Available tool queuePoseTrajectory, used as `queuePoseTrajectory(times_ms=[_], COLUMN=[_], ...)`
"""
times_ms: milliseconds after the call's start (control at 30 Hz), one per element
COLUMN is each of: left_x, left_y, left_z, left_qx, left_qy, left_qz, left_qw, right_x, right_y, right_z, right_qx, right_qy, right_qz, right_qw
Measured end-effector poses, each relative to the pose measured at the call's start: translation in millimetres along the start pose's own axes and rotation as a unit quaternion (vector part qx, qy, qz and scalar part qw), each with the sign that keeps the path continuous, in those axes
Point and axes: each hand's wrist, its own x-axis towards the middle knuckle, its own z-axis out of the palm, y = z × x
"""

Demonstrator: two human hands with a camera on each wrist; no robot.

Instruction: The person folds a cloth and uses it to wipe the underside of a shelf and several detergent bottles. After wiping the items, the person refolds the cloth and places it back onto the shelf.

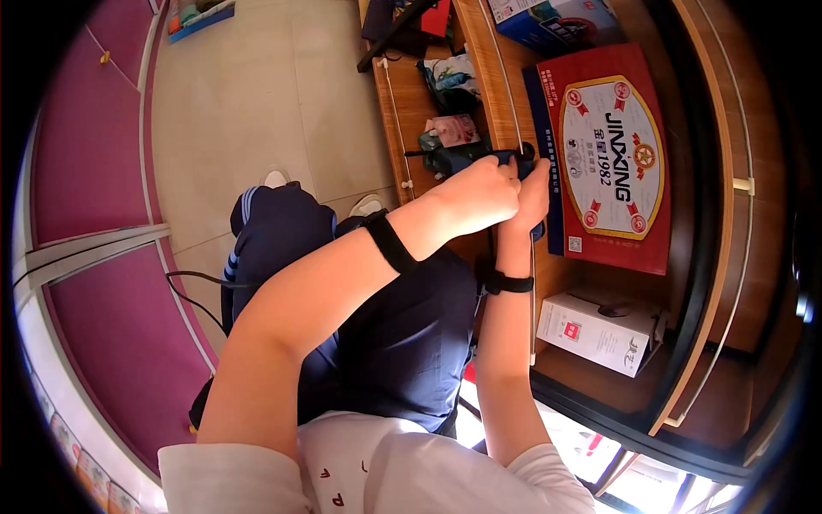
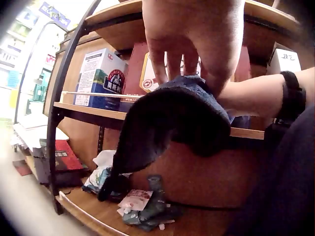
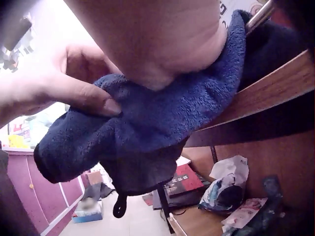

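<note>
A dark blue fleecy towel (image 3: 162, 113) with a hanging loop (image 3: 119, 205) drapes over the edge of a wooden shelf, by its thin metal rail (image 3: 260, 16). My left hand (image 1: 484, 195) pinches the towel, its thumb (image 3: 112, 105) flat on the near side. Close against it, my right hand (image 1: 534, 195) grips the towel at the rail; its fingertips are hidden in the folds. In the left wrist view the towel's dark underside (image 2: 147, 128) hangs below the hands, above the lower shelf.
A red beer carton (image 1: 612, 154) stands on the shelf behind the hands, between a blue-and-white box (image 1: 556, 21) and a white box (image 1: 595, 334). Below, the lower shelf holds a white patterned bag (image 2: 101, 177) and a pink packet (image 2: 135, 200). Purple cabinets (image 1: 94, 128) line the opposite side.
</note>
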Motion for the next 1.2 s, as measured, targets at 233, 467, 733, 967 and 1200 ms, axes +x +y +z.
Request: queuePoseTrajectory(times_ms=[233, 467, 733, 967, 1200], left_x=[2.9, 5.3, 0.6, -14.4, -3.4], left_y=[8.9, 8.6, 35.4, 75.5, 59.6], left_z=[1.1, 1.4, 8.6, 28.8, 24.4], left_qx=[-0.011, -0.038, -0.056, -0.034, -0.096], left_qy=[-0.035, -0.032, -0.080, -0.070, -0.043], left_qz=[0.008, 0.031, 0.092, 0.185, 0.119], left_qw=[0.999, 0.998, 0.991, 0.980, 0.987], right_x=[-1.1, -4.3, -47.1, -103.9, -100.3], right_y=[10.5, 18.4, 51.4, 73.5, 87.1], right_z=[-2.8, -3.6, -28.6, -70.2, -60.4], right_qx=[0.020, 0.110, 0.051, 0.033, 0.085], right_qy=[0.018, 0.050, -0.056, -0.077, -0.069], right_qz=[-0.047, 0.039, 0.040, 0.057, 0.022], right_qw=[0.999, 0.992, 0.996, 0.995, 0.994])
